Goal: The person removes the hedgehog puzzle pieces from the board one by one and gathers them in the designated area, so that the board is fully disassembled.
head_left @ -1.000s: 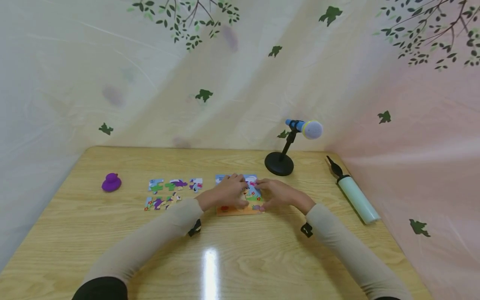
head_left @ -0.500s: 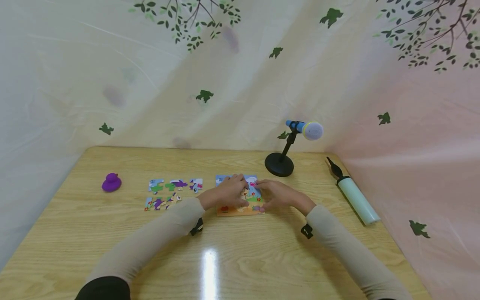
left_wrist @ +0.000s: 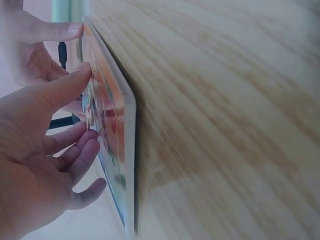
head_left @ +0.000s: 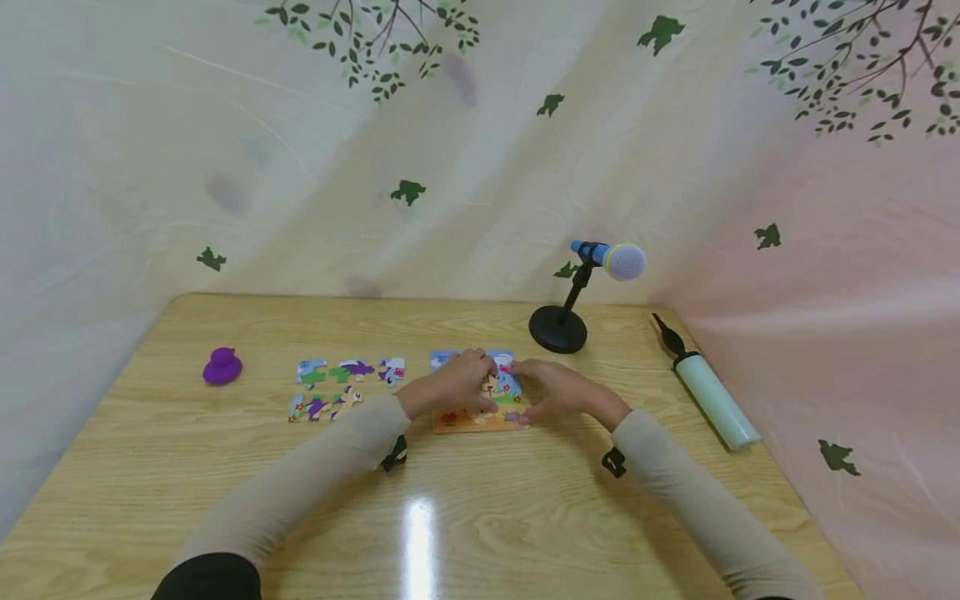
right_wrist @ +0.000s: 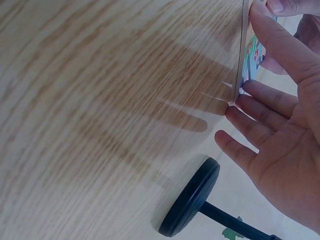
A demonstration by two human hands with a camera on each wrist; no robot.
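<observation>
A picture puzzle board [head_left: 457,423] with an orange lower border lies flat on the table, partly hidden by both hands. My left hand [head_left: 452,388] reaches over it; in the left wrist view its thumb and bent fingers touch the board's face [left_wrist: 117,120], spread apart from each other. At the board's right side is my right hand [head_left: 561,388]. Its thumb rests on the near corner, and in the right wrist view some fingertips [right_wrist: 252,87] touch the board's edge, the little finger apart. Several loose puzzle pieces [head_left: 312,372] lie in two rows left of the board.
A purple toy duck [head_left: 223,367] sits at the table's left. Behind the right hand stands a blue microphone [head_left: 624,261] on a black round-based stand [head_left: 558,329]. A pale green hand pump [head_left: 717,400] lies near the right edge. A printed cloth hangs behind the table.
</observation>
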